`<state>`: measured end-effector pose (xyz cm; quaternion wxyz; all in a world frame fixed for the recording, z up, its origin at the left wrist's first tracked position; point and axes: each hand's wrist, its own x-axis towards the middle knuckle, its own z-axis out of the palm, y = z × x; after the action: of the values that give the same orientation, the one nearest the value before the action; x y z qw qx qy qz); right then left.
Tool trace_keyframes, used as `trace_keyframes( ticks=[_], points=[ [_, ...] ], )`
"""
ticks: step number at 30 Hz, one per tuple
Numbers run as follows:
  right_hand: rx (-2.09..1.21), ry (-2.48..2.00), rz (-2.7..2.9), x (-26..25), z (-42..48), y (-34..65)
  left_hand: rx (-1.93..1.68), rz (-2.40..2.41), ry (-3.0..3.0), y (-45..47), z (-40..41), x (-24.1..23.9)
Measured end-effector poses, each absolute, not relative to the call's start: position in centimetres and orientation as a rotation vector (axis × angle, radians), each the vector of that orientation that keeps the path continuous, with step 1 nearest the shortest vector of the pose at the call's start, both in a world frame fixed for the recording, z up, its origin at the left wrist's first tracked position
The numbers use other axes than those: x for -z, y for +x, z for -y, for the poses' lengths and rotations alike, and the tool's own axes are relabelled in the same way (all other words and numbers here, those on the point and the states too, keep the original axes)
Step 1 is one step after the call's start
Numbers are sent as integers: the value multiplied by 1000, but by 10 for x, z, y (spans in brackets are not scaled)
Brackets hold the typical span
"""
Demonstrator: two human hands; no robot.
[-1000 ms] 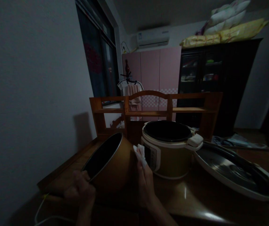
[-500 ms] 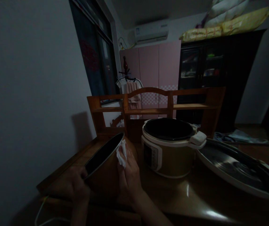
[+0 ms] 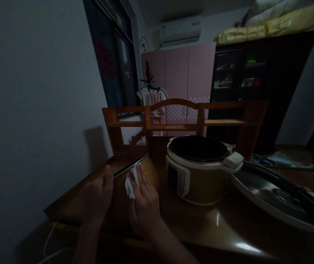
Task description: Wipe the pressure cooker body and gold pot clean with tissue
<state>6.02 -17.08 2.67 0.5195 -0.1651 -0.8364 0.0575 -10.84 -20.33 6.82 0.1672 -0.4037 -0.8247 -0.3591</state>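
My left hand (image 3: pixel 98 196) grips the rim of a gold-coloured inner pot (image 3: pixel 151 172), which is tilted on its side on the wooden table (image 3: pixel 222 231). My right hand (image 3: pixel 143 201) lies flat on the pot's outer wall and presses a white cloth (image 3: pixel 130 181) against it. Just right of the pot stands a gold and white cooker body (image 3: pixel 198 170), open at the top and dark inside.
The cooker's large round lid (image 3: pixel 283 200) lies upside down at the right. A wooden shelf rack (image 3: pixel 184 124) stands at the back of the table. A white cable (image 3: pixel 49 245) hangs off the near left corner. The wall is close on the left.
My right hand has moved left from beside the cooker onto the pot's outer wall with the cloth. The pot has tipped further onto its side, and my left hand has shifted along the rim.
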Motion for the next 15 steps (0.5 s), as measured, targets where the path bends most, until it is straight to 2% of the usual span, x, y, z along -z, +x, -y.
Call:
trace_keyframes(
  ticks=[15],
  points=[
    [-56, -137, 2237, -40, 179, 69, 1467, 2329, -1096, -152, 201, -72]
  ],
)
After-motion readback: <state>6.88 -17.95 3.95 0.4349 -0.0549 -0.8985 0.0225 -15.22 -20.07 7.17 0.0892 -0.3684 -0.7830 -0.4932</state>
